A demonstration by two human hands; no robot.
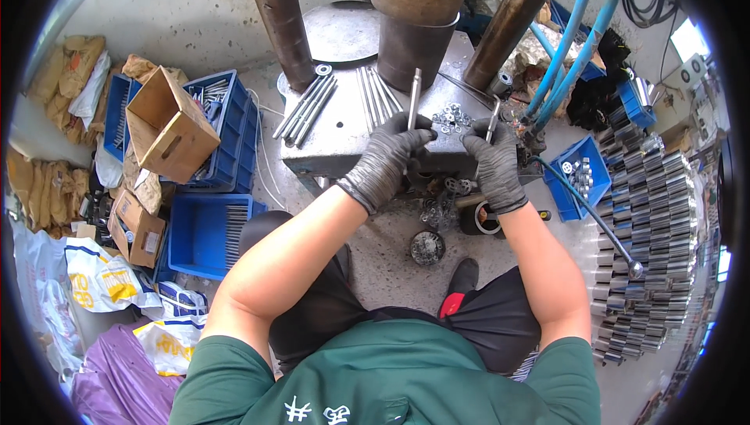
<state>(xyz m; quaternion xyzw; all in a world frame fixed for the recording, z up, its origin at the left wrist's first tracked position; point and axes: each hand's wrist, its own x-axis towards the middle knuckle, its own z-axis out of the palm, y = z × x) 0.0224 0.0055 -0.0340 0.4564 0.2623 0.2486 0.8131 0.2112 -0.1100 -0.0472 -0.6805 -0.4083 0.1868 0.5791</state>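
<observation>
A: Which step does the person have in hand?
B: It looks like one of handling a single rod (415, 97). The left hand (384, 158) closes around it below its upper end, so it stands nearly upright above the grip.
A: And the right hand (498, 166)?
B: Its thumb and fingers pinch a slim metal piece (493, 122) that sticks up out of the glove. Whether that is a tool or a part, nobody can tell from here.
A: What lies between the two grips?
B: A scatter of small metal pieces (451, 118) on the steel table (348, 112), just beyond the fingers. To the left of the left grip lie two groups of loose rods (308, 115) (376, 100), and a thick metal cylinder (414, 50) stands beyond the held rod.
A: What does the next move seem to call for?
B: Probably a steady left grip, with the rod's end free, while the right hand works near it. The rod and the slim piece are apart.
</observation>
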